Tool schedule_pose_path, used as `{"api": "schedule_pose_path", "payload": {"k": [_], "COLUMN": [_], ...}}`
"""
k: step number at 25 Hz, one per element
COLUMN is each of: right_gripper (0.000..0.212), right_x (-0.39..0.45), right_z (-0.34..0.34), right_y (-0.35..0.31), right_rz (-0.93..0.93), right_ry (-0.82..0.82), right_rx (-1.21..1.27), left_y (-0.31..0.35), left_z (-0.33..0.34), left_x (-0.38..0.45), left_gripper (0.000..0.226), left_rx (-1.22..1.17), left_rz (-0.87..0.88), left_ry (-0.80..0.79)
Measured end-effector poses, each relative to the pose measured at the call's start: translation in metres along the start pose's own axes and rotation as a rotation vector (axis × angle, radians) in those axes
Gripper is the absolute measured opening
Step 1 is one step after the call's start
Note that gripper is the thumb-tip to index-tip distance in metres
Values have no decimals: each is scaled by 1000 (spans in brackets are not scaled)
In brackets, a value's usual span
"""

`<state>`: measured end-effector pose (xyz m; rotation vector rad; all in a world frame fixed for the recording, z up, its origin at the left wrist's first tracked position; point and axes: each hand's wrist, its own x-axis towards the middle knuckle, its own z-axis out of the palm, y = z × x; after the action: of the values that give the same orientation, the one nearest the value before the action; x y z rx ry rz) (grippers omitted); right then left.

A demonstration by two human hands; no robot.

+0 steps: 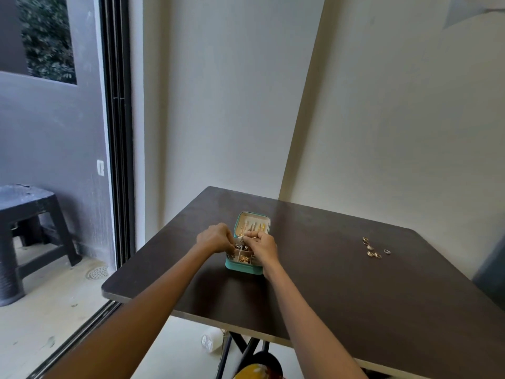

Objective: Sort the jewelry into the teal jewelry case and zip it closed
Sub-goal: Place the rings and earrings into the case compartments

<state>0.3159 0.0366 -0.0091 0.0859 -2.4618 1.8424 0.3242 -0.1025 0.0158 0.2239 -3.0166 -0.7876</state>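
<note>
Teal jewelry case [244, 266] sits open at the centre of the frame on a dark brown table [341, 291], its lid [252, 224] upright at the far side with gold pieces lined along the inside. Two bare forearms reach in from the bottom edge; the left hand [216, 237] and right hand [262, 248] meet over the case's compartments, fingers curled and pinching small jewelry pieces [241, 243] too tiny to identify. Right of centre, well apart from the case, a cluster of loose rings [373, 248] lies on the tabletop. Beyond, at far left, a dark plastic stool [32, 214] stands outside a sliding door
</note>
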Motion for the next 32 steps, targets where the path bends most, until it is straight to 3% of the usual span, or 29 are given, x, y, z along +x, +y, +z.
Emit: {"api": "schedule_pose_path", "payload": {"k": [11, 15, 18, 21, 25, 28, 32], "right_gripper": [12, 26, 25, 23, 22, 22, 23], "right_x": [8, 14, 17, 16, 11, 7, 5], "right_z": [0, 1, 0, 0, 1, -2, -6], "right_y": [-4, -9, -13, -13, -9, -7, -6], "right_rz": [7, 1, -22, -66, -93, -107, -90], "right_ry": [-144, -196, -228, -206, -241, -306, -318], "right_rx": [-179, -258, -400, -491, -519, -492, -462], "left_y": [1, 3, 3, 1, -8, -5, 1], "left_z": [3, 0, -2, -5, -4, -7, -9], "left_x": [2, 2, 4, 2, 5, 3, -2], "left_gripper": [37, 35, 27, 15, 19, 13, 26], "left_rx": [-34, -10, -68, -46, -32, -96, -100], "left_rz": [-76, -80, -66, -57, -27, -4, 55], "left_ry": [63, 124, 139, 73, -112, -168, -265]}}
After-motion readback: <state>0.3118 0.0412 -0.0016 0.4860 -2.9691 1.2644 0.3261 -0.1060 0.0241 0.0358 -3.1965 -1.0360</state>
